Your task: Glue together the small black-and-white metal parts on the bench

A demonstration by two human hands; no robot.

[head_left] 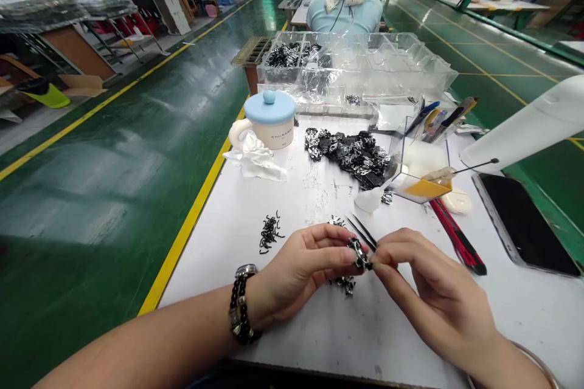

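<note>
My left hand (303, 264) is closed, its thumb and fingers gripping a small black-and-silver part (359, 253). My right hand (429, 292) is also closed, with thumb and forefinger pinched at the right end of that part. Dark tweezers (364, 232) point up and left beside the right fingers. Their rear is hidden, so I cannot tell whether they are held or lie on the table. Small metal pieces (344, 284) show under and behind my left hand. Further left lies a little heap of thin black curved pieces (270, 233).
Beyond the hands spreads a pile of black-and-silver parts (353, 155). A lidded mug (271, 127) and crumpled tissue (255, 161) stand left. To the right are a pen holder (422, 161), red cutter (456, 237) and phone (529, 219). Clear bins (365, 82) and a seated person are ahead.
</note>
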